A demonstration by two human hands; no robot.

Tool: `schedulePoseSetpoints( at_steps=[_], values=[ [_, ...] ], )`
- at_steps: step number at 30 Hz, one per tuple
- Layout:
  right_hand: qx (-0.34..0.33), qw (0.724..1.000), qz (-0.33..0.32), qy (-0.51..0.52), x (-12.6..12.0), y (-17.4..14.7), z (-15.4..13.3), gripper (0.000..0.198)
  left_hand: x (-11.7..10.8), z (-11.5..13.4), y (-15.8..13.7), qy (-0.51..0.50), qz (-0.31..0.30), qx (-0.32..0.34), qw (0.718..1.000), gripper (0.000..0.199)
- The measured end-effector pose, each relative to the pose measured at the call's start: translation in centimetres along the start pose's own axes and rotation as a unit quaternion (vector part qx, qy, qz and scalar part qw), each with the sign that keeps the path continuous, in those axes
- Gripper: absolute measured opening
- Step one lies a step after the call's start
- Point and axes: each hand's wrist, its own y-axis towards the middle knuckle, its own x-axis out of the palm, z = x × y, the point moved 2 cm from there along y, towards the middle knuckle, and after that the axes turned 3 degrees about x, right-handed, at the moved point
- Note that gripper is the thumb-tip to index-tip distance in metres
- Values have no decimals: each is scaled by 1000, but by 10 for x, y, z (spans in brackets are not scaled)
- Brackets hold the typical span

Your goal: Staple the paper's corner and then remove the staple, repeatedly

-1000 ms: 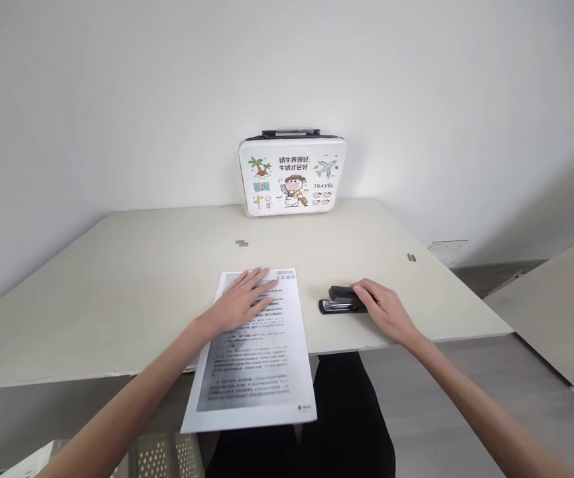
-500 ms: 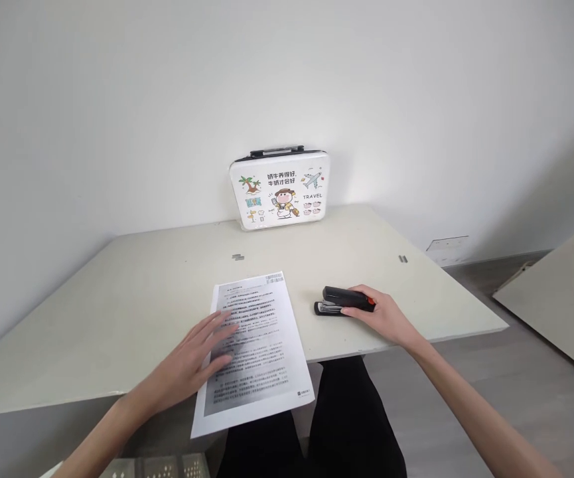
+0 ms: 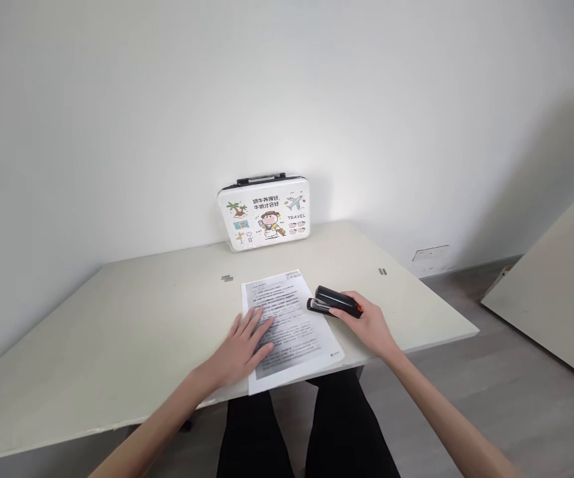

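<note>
A printed sheet of paper (image 3: 296,332) lies on the table near its front edge, with its lower corner at that edge. My left hand (image 3: 241,345) rests flat on the paper's left side, fingers spread. In my right hand (image 3: 369,325) is a black stapler (image 3: 339,302) with a red spot near its back end, gripped round its rear part. The stapler's jaws are apart and point left. Its front end is over the paper's right edge; whether the paper is between the jaws I cannot tell.
A white case (image 3: 267,212) with cartoon prints and a black handle leans on the wall at the back of the pale table (image 3: 142,332). Loose staple strips (image 3: 227,278) lie behind the paper, and more staples (image 3: 383,271) at the right. A pale panel (image 3: 560,279) stands beyond the table.
My left hand has moved the paper right and further onto the table, towards the stapler. The stapler has tilted and now meets the paper's right edge. The view has shifted.
</note>
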Motion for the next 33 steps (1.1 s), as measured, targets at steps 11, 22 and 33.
schedulePoseSetpoints(
  at_steps=[11, 22, 33],
  values=[
    [-263, 942, 110, -178, 6, -3, -1, 24, 18, 21, 155, -34, -11, 16, 999, 79],
    [-315, 918, 115, -213, 8, -4, -1, 34, 24, 46, 155, -66, 112, 58, 990, 59],
    [-307, 924, 118, -196, 7, -5, -2, 31, 18, 61, 67, -44, 61, 102, 992, 57]
  ],
)
